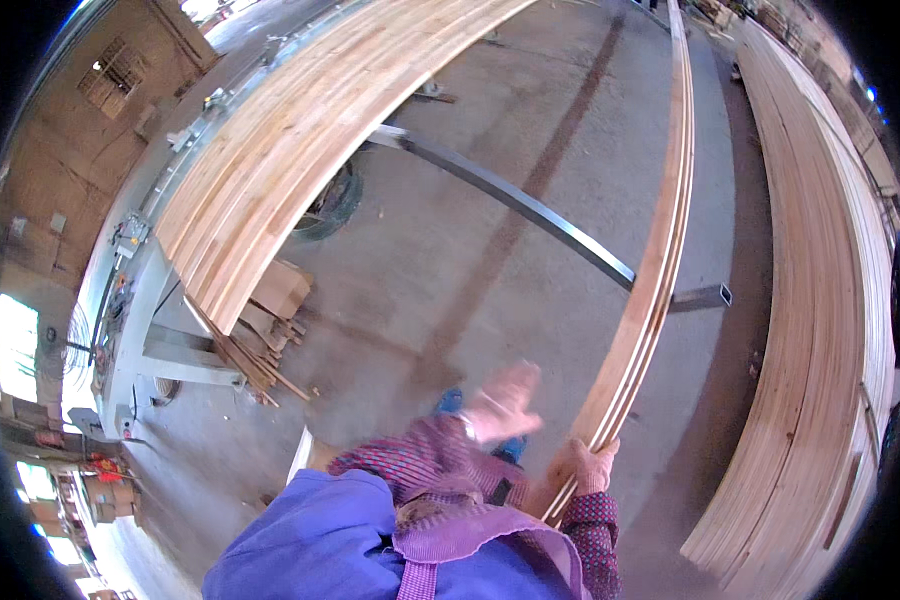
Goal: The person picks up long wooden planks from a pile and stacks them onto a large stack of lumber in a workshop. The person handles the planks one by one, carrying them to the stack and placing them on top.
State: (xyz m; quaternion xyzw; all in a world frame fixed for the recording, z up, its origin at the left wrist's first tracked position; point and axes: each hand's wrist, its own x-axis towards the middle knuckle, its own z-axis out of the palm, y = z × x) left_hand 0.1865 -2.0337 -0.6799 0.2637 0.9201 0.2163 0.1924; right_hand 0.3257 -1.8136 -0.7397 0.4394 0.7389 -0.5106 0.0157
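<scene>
A few long, thin wooden boards lie stacked together on my right, running from beside my body far ahead. Their middle rests across a square metal bar. Near their close end, my right hand is wrapped round the outer edge of the boards. My left hand is in the air left of the boards, slightly blurred, its fingers stretched out and nothing in it. Patterned sleeves cover both forearms.
At the left, a wide row of boards lies on a machine frame. Scrap strips and a round bin are beneath it. A tall stack of long boards stands at the right. The bar's open end juts past my boards.
</scene>
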